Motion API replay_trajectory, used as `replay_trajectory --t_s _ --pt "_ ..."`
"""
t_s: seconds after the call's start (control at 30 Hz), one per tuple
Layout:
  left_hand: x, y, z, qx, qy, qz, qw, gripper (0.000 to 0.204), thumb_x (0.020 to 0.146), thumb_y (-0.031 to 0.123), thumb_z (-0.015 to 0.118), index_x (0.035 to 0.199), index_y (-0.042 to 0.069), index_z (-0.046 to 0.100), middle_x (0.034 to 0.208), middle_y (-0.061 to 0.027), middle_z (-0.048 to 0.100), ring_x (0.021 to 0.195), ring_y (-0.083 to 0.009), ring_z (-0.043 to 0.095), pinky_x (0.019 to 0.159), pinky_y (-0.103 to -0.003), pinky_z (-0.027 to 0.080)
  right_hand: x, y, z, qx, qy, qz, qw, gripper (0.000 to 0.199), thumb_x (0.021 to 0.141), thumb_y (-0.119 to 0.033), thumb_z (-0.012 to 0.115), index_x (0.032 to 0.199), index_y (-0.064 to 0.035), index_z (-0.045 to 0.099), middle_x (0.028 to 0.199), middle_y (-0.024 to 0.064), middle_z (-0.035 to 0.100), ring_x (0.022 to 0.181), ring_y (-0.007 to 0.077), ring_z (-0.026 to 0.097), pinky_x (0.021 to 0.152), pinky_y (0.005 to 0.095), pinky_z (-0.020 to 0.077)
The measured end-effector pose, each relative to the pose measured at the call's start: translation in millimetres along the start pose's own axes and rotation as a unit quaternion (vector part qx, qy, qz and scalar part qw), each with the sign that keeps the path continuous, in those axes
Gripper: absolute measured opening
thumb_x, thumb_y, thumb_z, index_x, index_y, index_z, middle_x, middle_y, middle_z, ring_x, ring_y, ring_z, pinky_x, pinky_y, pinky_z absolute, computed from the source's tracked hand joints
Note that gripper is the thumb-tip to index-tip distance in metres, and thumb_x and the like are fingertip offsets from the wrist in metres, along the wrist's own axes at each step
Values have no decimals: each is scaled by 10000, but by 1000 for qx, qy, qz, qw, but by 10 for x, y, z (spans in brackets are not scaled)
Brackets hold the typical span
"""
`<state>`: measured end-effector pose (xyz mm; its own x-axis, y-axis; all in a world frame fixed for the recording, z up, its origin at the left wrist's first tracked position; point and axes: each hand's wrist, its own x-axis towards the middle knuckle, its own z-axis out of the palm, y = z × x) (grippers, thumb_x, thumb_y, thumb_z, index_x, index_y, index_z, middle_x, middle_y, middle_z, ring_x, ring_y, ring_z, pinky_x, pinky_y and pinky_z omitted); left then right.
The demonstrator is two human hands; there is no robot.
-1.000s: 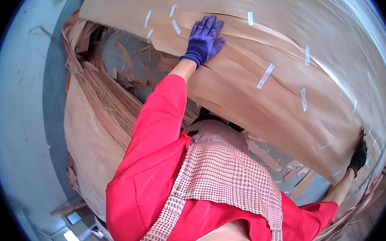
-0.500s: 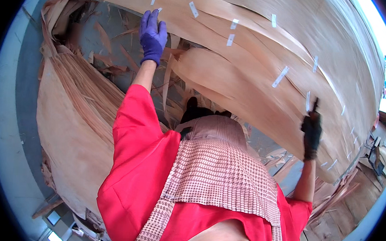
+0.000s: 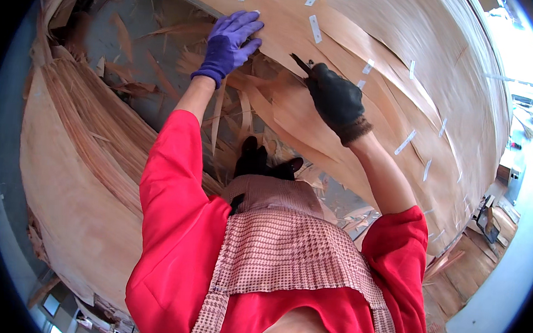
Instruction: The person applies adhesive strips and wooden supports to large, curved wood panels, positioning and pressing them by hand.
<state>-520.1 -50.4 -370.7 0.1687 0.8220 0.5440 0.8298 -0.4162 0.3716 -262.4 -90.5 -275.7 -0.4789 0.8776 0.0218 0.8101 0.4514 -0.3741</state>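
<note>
The veneer sheet (image 3: 383, 106), pale brown and broad, spreads in front of the person across the upper and right parts of the view; short white tape strips (image 3: 314, 29) cross its splits. Loose, curling veneer lies along its near edge, between the hands. The left hand (image 3: 228, 42), in a purple glove, rests at this edge, fingers extended and thumb apart; whether the edge is pinched cannot be told. One second earlier it lay flat, farther in on the sheet. The right hand (image 3: 337, 100), in a black glove, has its fingers curled closed around a slim dark tool (image 3: 298, 63), whose tip points toward the left hand. It has travelled from the sheet's far right end to a place near the left hand. Veneer scraps (image 3: 122, 35) litter the floor beyond; a veneer stack (image 3: 98, 132) stands at left, its place by the person unchanged.
</note>
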Motion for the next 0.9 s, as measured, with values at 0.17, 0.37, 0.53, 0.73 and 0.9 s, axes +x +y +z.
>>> replay_trajectory --t_s 0.17,0.37,0.53,0.73,0.9 --pt "16 -110 -111 -37 -42 21 998 401 771 105 625 1167 166 624 1311 -16 530 1216 -242 475 1030 -393 354 403 -170 294 -85 33 -63 994 89 848 -153 540 910 -93 560 731 113 628 661 303 638 547 401 497" --pt "29 -278 -55 -29 -69 25 997 519 747 -51 498 1181 205 621 1323 6 518 1208 -230 484 1039 -386 353 691 -318 483 -59 23 -81 995 117 828 -124 542 937 -83 559 784 121 643 721 301 650 592 409 507" --pt "43 -307 -48 -45 -63 28 997 559 722 -92 443 1153 201 642 1307 3 536 1192 -223 499 1030 -372 367 837 -334 571 -90 -16 -56 994 104 817 -98 532 915 -68 551 795 141 648 749 320 653 622 413 513" --pt "34 -300 35 -72 -22 23 997 562 684 -115 426 1094 174 676 1250 3 580 1166 -213 522 1012 -346 388 868 -328 603 -68 -24 -53 996 91 816 -96 528 896 -58 549 789 162 654 761 334 655 635 423 514" --pt "20 -297 53 -43 -14 23 999 558 691 -104 433 1079 210 683 1229 27 593 1144 -188 538 1002 -333 396 775 -237 571 -81 -46 -40 995 157 844 -186 570 943 -70 536 803 143 652 772 339 644 627 439 498"
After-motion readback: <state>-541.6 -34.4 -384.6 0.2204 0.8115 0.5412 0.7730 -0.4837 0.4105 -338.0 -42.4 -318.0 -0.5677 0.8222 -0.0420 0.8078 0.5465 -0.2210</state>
